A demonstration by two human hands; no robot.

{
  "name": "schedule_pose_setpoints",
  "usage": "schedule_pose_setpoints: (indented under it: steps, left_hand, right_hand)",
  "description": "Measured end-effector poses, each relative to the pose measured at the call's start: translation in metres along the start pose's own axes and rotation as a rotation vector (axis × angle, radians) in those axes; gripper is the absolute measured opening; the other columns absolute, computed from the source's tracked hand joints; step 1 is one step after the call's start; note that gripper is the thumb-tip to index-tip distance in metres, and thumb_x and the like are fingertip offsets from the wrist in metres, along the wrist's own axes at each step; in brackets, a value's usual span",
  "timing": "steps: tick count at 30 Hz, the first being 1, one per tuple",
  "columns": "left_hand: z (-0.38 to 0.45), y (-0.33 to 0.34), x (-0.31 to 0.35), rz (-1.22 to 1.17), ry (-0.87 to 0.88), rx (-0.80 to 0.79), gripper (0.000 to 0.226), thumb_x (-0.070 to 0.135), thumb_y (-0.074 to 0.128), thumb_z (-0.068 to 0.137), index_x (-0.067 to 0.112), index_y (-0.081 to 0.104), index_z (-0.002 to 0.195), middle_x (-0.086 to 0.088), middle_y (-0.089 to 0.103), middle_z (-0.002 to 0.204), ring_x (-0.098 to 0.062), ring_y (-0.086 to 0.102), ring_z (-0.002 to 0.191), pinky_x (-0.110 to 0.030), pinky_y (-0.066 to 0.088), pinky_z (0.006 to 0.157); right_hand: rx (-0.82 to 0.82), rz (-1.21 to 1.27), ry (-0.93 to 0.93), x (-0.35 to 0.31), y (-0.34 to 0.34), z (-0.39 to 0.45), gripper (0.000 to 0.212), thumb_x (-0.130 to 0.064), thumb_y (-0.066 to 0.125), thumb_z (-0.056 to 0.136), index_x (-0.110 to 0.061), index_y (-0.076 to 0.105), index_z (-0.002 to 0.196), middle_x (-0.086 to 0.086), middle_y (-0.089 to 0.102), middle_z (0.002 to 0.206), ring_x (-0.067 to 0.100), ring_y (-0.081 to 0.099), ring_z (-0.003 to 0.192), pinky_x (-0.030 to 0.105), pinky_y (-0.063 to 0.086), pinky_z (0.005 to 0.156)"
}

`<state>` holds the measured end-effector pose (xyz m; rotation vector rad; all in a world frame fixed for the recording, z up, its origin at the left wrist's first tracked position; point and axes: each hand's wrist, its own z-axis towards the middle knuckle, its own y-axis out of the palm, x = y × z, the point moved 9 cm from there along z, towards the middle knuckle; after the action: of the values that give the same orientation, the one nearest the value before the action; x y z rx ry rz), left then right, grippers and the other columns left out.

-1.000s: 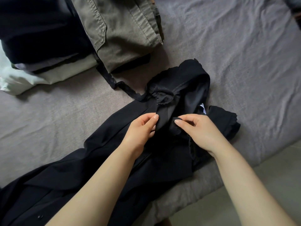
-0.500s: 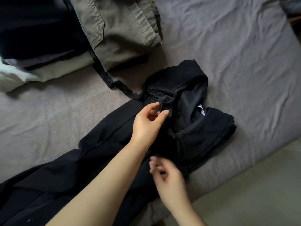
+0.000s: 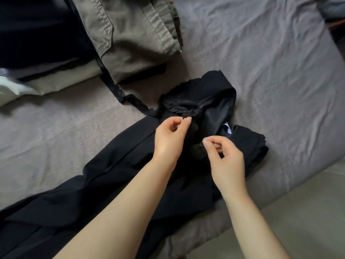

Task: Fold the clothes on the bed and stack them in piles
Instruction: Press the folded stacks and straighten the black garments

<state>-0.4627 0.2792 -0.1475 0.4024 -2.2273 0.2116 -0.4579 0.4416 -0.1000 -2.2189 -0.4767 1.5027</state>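
- A black garment [image 3: 115, 176] is lying spread across the grey bed sheet [image 3: 270, 75], running from the lower left corner up toward the middle, with its ruffled neck end bunched near the centre
- The left hand [image 3: 170, 141] is hovering over the neck end of the garment, thumb and forefinger curled toward each other and pinching a fold of black cloth just below the ruffled edge
- The right hand [image 3: 226, 157] is sitting just beside the left, its fingers curled in and its thumb and forefinger closing narrowly on a small bit of the dark cloth; the grip itself is blurred
- A small white label [image 3: 228, 127] is showing inside the opened neck, between the right hand and the folded-over upper part
- A black lace strap [image 3: 119, 94] is trailing from the neck end toward the stacks at the upper left
- Folded olive trousers [image 3: 128, 34] are lying at the top of a pile, touching the strap at their lower edge
- A second stack beside them is showing dark navy cloth [image 3: 37, 30] on top of pale folded pieces [image 3: 56, 81]
- The edge of the bed is running along the lower right, with a greenish floor [image 3: 298, 221] beyond it
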Motion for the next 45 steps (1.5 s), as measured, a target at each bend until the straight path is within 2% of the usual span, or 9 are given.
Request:
schedule_pose_setpoints:
  steps: [6, 9, 14, 18, 21, 27, 34, 38, 45]
  left_hand:
    - [-0.012, 0.001, -0.020, -0.031, -0.154, 0.006, 0.020, 0.027, 0.069, 0.086, 0.016, 0.053, 0.086, 0.015, 0.042, 0.047, 0.001, 0.039, 0.042, -0.012, 0.037, 0.048]
    - [-0.016, 0.000, -0.020, -0.105, -0.161, 0.008, 0.016, 0.024, 0.071, 0.085, 0.010, 0.064, 0.082, 0.007, 0.056, 0.061, -0.001, 0.050, 0.055, -0.013, 0.046, 0.056]
    - [-0.019, 0.001, -0.021, -0.210, -0.225, -0.002, 0.019, 0.022, 0.073, 0.083, 0.013, 0.068, 0.098, 0.003, 0.069, 0.075, -0.005, 0.066, 0.071, -0.018, 0.053, 0.071]
    - [-0.017, 0.006, -0.016, -0.180, -0.232, -0.063, 0.006, 0.023, 0.070, 0.086, 0.018, 0.073, 0.087, 0.003, 0.074, 0.089, -0.012, 0.068, 0.089, -0.028, 0.054, 0.086]
    - [-0.018, 0.003, -0.009, -0.143, -0.179, -0.079, 0.007, 0.025, 0.064, 0.090, 0.019, 0.068, 0.089, 0.005, 0.069, 0.086, -0.009, 0.063, 0.084, -0.029, 0.053, 0.087]
    - [-0.021, -0.006, 0.015, 0.086, 0.063, -0.070, 0.006, 0.024, 0.059, 0.093, 0.024, 0.058, 0.087, 0.011, 0.059, 0.076, 0.002, 0.050, 0.064, -0.012, 0.040, 0.063]
    - [-0.020, -0.003, 0.002, 0.073, -0.029, -0.077, 0.017, 0.021, 0.055, 0.094, 0.018, 0.065, 0.108, 0.004, 0.067, 0.088, -0.005, 0.058, 0.073, -0.019, 0.047, 0.070]
    - [-0.023, -0.011, 0.012, 0.108, 0.050, 0.010, 0.021, 0.018, 0.059, 0.091, 0.019, 0.068, 0.111, 0.007, 0.070, 0.092, 0.001, 0.060, 0.076, -0.010, 0.045, 0.070]
    - [-0.027, -0.013, 0.036, 0.380, 0.245, 0.041, 0.021, 0.029, 0.068, 0.087, 0.017, 0.072, 0.103, 0.008, 0.070, 0.087, -0.003, 0.064, 0.080, -0.021, 0.050, 0.075]
  right_hand:
    - [0.029, 0.206, 0.125, -0.009, 0.010, 0.017, 0.004, -0.018, 0.071, 0.085, -0.015, 0.070, 0.088, -0.006, 0.070, 0.081, 0.005, 0.065, 0.077, 0.017, 0.050, 0.073]
    - [0.046, 0.220, 0.173, -0.006, 0.013, 0.023, 0.006, -0.019, 0.072, 0.085, -0.014, 0.069, 0.086, -0.001, 0.071, 0.081, 0.009, 0.066, 0.076, 0.018, 0.051, 0.070]
    - [0.050, 0.179, 0.191, -0.009, 0.011, 0.029, 0.004, -0.020, 0.072, 0.085, -0.018, 0.068, 0.084, -0.002, 0.071, 0.079, 0.004, 0.066, 0.072, 0.013, 0.050, 0.065]
    - [0.102, 0.186, 0.168, -0.012, 0.007, 0.026, 0.006, -0.017, 0.071, 0.085, -0.019, 0.067, 0.081, -0.006, 0.069, 0.074, 0.000, 0.064, 0.066, 0.011, 0.048, 0.062]
    - [0.129, 0.195, 0.097, -0.022, 0.005, 0.023, 0.008, -0.014, 0.071, 0.086, -0.019, 0.067, 0.081, -0.008, 0.068, 0.075, 0.001, 0.065, 0.069, 0.011, 0.048, 0.065]
    - [0.141, 0.110, -0.037, -0.043, 0.005, 0.019, 0.007, -0.015, 0.069, 0.087, -0.020, 0.067, 0.084, -0.012, 0.067, 0.077, 0.004, 0.065, 0.077, 0.016, 0.051, 0.071]
    - [0.142, 0.011, -0.080, -0.049, 0.007, 0.022, 0.005, -0.018, 0.068, 0.087, -0.021, 0.066, 0.084, -0.017, 0.065, 0.076, 0.003, 0.063, 0.078, 0.019, 0.051, 0.074]
    - [0.126, -0.091, -0.191, -0.059, 0.009, 0.023, 0.002, -0.018, 0.067, 0.088, -0.017, 0.068, 0.087, -0.014, 0.064, 0.080, 0.000, 0.060, 0.082, 0.008, 0.045, 0.072]
    - [0.112, -0.138, -0.283, -0.064, 0.013, 0.019, 0.003, -0.013, 0.066, 0.089, -0.013, 0.069, 0.088, -0.010, 0.065, 0.081, 0.001, 0.059, 0.082, 0.007, 0.042, 0.072]
